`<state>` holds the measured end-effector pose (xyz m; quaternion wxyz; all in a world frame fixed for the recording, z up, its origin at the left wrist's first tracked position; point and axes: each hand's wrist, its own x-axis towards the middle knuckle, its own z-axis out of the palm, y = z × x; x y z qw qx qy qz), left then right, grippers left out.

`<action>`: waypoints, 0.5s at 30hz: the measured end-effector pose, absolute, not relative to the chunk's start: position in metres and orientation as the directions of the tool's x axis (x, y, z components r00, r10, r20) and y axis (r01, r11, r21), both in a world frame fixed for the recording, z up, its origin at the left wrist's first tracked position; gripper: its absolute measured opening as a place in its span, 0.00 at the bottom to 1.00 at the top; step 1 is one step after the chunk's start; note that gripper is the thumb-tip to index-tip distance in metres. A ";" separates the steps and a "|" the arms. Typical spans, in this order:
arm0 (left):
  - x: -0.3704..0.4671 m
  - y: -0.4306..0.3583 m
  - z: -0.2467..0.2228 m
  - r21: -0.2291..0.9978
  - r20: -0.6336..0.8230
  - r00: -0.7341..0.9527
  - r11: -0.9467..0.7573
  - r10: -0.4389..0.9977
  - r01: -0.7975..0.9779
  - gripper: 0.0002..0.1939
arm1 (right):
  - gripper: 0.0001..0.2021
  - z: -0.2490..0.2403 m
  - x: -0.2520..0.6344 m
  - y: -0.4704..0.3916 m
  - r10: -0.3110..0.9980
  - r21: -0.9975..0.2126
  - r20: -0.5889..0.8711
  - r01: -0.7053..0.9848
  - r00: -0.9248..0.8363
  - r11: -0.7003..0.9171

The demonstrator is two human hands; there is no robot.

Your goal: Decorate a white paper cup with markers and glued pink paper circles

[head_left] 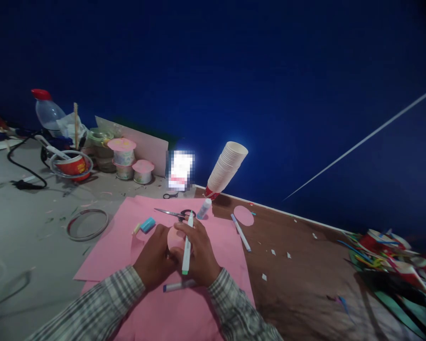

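Observation:
My left hand (156, 255) is closed on the left edge of a small pink paper piece (175, 238). On the other side, my right hand (203, 251) holds a white marker with a green end (186, 253) and touches the same piece. Both hands are close together over pink paper sheets (220, 237). Just beyond them lie scissors (172, 213) and a glue stick (204, 208). A blue cap (148, 225) is left of the hands. Another marker (179, 286) lies below them, partly hidden by my right hand.
Stacked paper cups (227, 166) lean near the blue wall. A pink disc (244, 215) and a marker (240, 232) lie right. At left are a ring (87, 224), decorated tubs (123, 154) and a bottle (49, 111). Cluttered cups (383, 241) stand far right.

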<state>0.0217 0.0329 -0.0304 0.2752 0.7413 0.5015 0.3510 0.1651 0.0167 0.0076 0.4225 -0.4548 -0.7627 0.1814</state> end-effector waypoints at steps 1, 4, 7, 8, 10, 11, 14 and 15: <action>0.022 0.033 -0.031 0.766 0.235 0.245 -0.334 0.941 0.549 0.16 | 0.26 0.007 0.164 0.017 0.853 -0.666 0.471 0.543 -0.226 0.511; 0.022 0.033 -0.032 0.787 0.219 0.223 -0.307 0.950 0.536 0.16 | 0.25 0.009 0.163 0.019 0.872 -0.685 0.433 0.546 -0.227 0.482; 0.022 0.034 -0.034 0.801 0.216 0.206 -0.294 0.954 0.522 0.16 | 0.23 0.013 0.162 0.019 0.880 -0.704 0.415 0.531 -0.232 0.472; 0.022 0.034 -0.034 0.800 0.217 0.211 -0.298 0.953 0.521 0.16 | 0.23 0.013 0.161 0.019 0.879 -0.708 0.415 0.525 -0.233 0.473; 0.022 0.033 -0.034 0.796 0.219 0.221 -0.305 0.950 0.522 0.16 | 0.23 0.013 0.162 0.019 0.874 -0.709 0.424 0.515 -0.235 0.482; 0.022 0.033 -0.033 0.796 0.218 0.222 -0.305 0.950 0.523 0.16 | 0.24 0.012 0.162 0.019 0.873 -0.709 0.427 0.512 -0.236 0.486; 0.019 0.031 -0.031 0.819 0.199 0.241 -0.296 0.950 0.492 0.14 | 0.26 0.008 0.164 0.019 0.879 -0.721 0.416 0.505 -0.232 0.474; 0.017 0.031 -0.030 0.840 0.195 0.250 -0.293 0.949 0.457 0.13 | 0.27 0.007 0.165 0.019 0.881 -0.728 0.414 0.498 -0.230 0.472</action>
